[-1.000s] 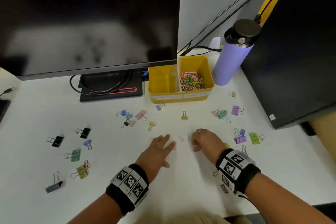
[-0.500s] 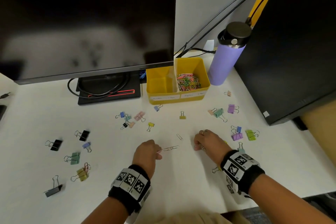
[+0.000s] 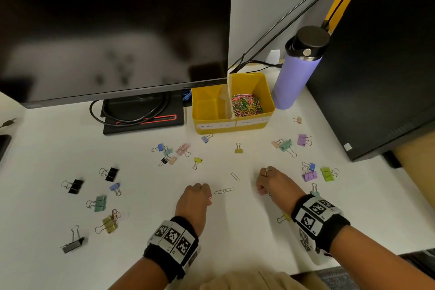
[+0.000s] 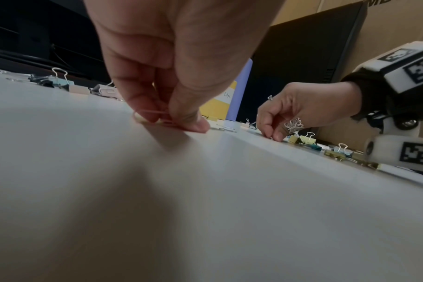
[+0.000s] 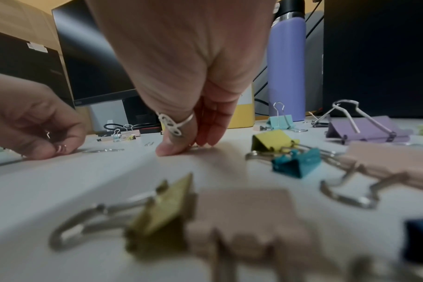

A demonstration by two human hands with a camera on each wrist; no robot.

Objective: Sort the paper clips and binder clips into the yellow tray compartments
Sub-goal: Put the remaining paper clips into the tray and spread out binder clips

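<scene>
Both hands pinch at paper clips on the desk in front of the yellow tray.

The left hand (image 3: 193,198) is curled, thumb and fingers (image 4: 143,108) pinching a pale paper clip (image 4: 148,119) against the desk (image 3: 150,231), nearer the person than the tray (image 3: 231,125). The right hand (image 3: 274,182) also has its fingertips (image 5: 207,140) pressed down together on the desk, in front of the tray's right half; something small sits under them, but I cannot tell whether it is gripped. Two loose clips (image 3: 224,191) lie between the hands. The tray's right compartment holds a heap of coloured paper clips (image 3: 247,106); its left one looks bare. Binder clips (image 3: 183,149) lie scattered in front of the tray and to both sides. A purple bottle (image 3: 296,70) stands just right of the tray.
</scene>
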